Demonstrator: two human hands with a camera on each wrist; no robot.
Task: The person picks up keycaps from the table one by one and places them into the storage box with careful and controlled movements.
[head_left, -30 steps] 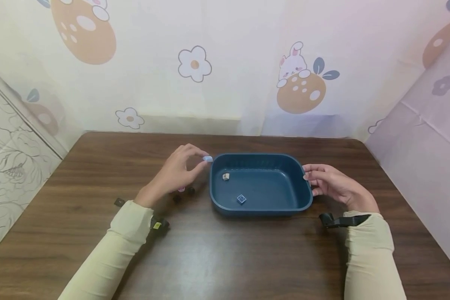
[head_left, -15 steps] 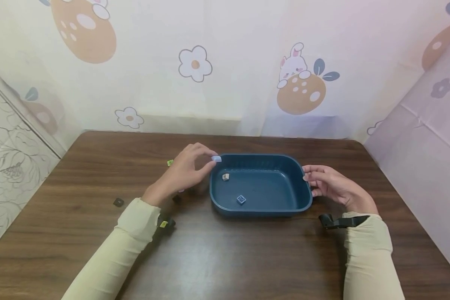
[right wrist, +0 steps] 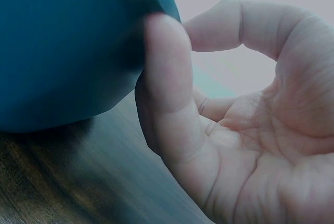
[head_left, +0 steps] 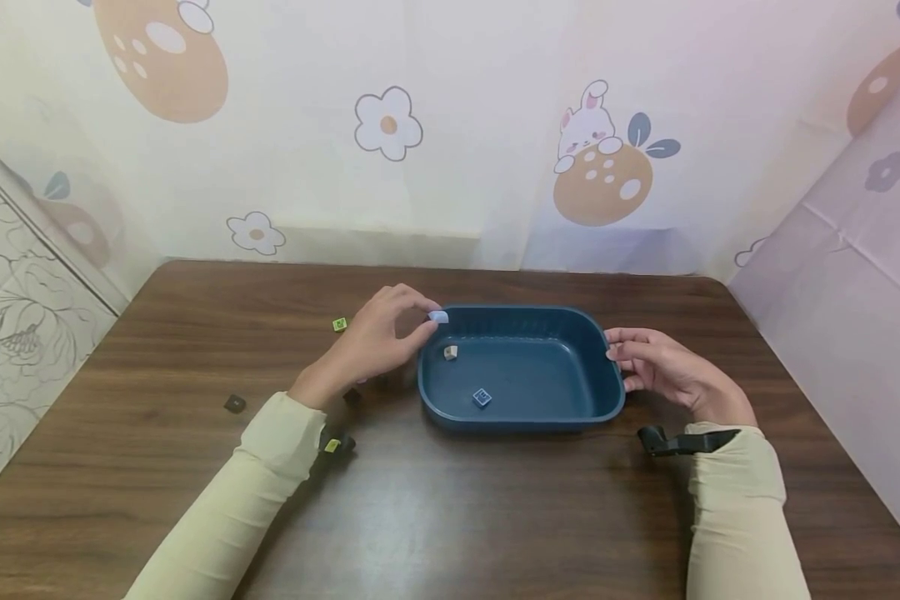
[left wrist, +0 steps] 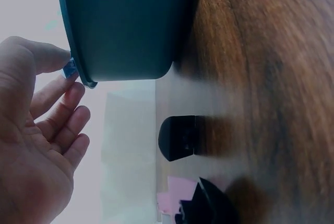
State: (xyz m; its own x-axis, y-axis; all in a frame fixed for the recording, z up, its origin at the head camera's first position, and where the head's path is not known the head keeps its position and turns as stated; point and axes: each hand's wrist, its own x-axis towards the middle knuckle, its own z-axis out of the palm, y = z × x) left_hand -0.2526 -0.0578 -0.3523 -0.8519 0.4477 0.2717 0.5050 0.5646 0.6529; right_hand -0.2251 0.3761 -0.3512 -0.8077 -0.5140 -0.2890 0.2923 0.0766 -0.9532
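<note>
Pale blue, a small keycap [head_left: 439, 317] is being pinched by the left hand [head_left: 378, 337] at an oblong dark-blue tub [head_left: 521, 426] whose opposite rim the right hand [head_left: 666, 372] is gripping.

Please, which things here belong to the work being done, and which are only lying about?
Part of the work, it seems:
left hand, pinching the pale blue keycap
right hand, holding the tray
beige keycap and dark blue keycap, in the tray

Lying about on the table, perhaps for the tray later:
green keycap
black keycaps
pink keycap, partly hidden

1 high view, 2 close, sharing tub [head_left: 528, 371]
</note>
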